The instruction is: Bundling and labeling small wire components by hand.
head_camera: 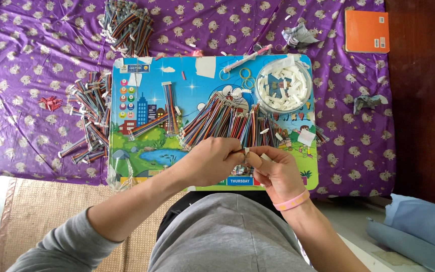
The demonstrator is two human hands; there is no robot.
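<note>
Both hands are meeting at the near edge of the cartoon play board [127, 151], fingertips pinched together on one small piece. Left hand [212, 161] is closing around the near end of a multicoloured ribbon cable [237, 146]; right hand [275, 171], wearing a pink wristband [292, 200], is pinching a small white connector housing [247, 150] against that same end. Too small to tell whether the housing is already seated on the wires.

Key relation: the cable in hand is lying at about 12 o'clock from the hands, its long axis running roughly 12-to-6, near end in the fingers, far end merging into the fanned row of ribbon cables [227, 118] spread across the board's middle. Left hand is sitting slightly nearer that row; right hand is coming in from 4 o'clock.

Clear round tub of white housings [284, 85] is sitting at 1 o'clock from the hands, well apart, on the right hand's side. Two single cables [169, 108] are lying at 11 o'clock on the board. Loose cable pile [89, 121] is lying at 9 to 10 o'clock on the purple patterned sheet [26, 75], another heap [127, 25] far off at 11. Orange book [366, 31] is at 2 o'clock, far corner.
</note>
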